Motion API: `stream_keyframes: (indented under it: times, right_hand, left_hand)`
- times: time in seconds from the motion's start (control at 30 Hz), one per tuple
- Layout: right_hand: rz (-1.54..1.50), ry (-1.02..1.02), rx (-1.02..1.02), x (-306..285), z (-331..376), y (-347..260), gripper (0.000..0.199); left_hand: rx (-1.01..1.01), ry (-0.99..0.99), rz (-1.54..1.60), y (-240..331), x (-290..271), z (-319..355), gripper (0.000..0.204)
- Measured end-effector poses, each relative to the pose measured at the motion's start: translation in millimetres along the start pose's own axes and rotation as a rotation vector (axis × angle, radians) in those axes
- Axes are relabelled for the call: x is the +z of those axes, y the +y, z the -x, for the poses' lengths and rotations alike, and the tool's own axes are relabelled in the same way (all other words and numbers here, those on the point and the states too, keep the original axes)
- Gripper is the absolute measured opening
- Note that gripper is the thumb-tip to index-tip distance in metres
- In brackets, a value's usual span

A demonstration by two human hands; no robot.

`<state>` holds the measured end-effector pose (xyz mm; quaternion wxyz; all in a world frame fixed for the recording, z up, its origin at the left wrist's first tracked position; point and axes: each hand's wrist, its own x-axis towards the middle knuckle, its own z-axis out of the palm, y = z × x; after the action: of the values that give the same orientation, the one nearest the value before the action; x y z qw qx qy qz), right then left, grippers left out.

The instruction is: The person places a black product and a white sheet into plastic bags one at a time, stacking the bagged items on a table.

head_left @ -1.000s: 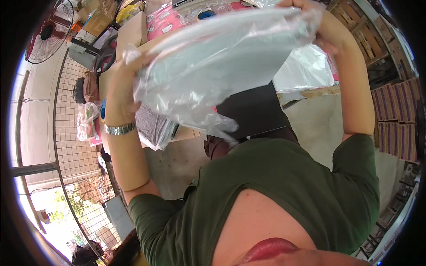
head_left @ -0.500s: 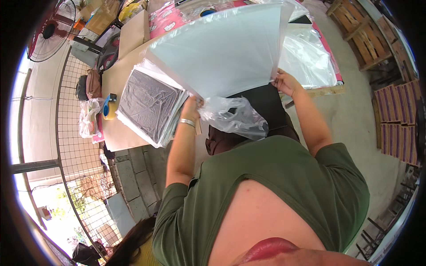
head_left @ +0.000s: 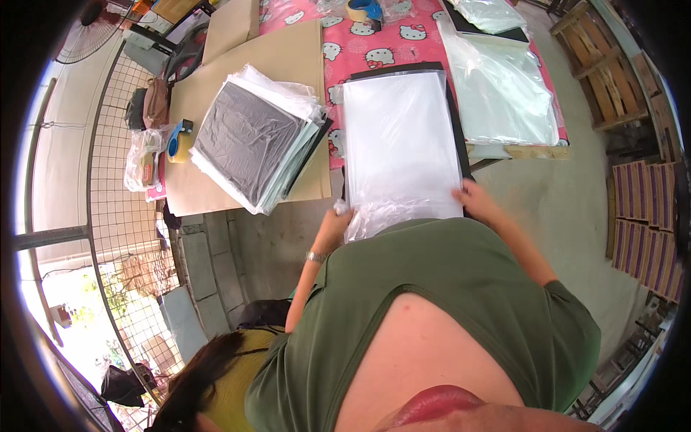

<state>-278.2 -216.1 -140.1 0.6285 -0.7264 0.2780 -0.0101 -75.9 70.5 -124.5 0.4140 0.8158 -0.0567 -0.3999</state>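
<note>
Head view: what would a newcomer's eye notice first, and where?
Probably the plastic-wrapped white sheet, above the picture's centre, with the left hand and right hand at its near end. Beyond it spreads a pink cat-print tablecloth. To the sheet's left, a dark-topped stack lies slanted on brown cardboard.

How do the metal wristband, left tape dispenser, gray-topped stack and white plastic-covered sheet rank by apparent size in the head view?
1. White plastic-covered sheet
2. Gray-topped stack
3. Left tape dispenser
4. Metal wristband
None look tied.
</note>
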Motion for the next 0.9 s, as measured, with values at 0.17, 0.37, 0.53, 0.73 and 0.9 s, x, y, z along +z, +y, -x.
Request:
stream_keyframes:
  times: [0.17, 0.37, 0.53, 0.73, 0.9]
  right_hand:
    - [-0.137, -0.146, 0.117, 3.5, 29.4, 17.7, 0.022]
    - [-0.001, -0.136, 0.095, 34.1, -18.9, -57.6, 0.02]
    - [0.161, -0.214, -0.441, 125.4, -170.3, -129.3, 0.024]
    - [0.348, -0.307, -0.361, 239.2, -275.7, -190.1, 0.034]
    - [0.45, -0.368, -0.14, 249.5, -303.6, -173.9, 0.04]
  left_hand:
    - [0.199, -0.229, 0.179, -83.0, 3.6, -3.5, 0.021]
    - [0.246, 0.302, 0.322, 2.9, -24.7, 44.3, 0.012]
    - [0.242, 0.64, 0.681, 9.8, -87.0, 25.1, 0.023]
    - [0.136, 0.834, 0.787, -8.0, -150.4, -6.4, 0.022]
    - [0.057, 0.901, 0.726, -15.2, -139.9, -5.3, 0.024]
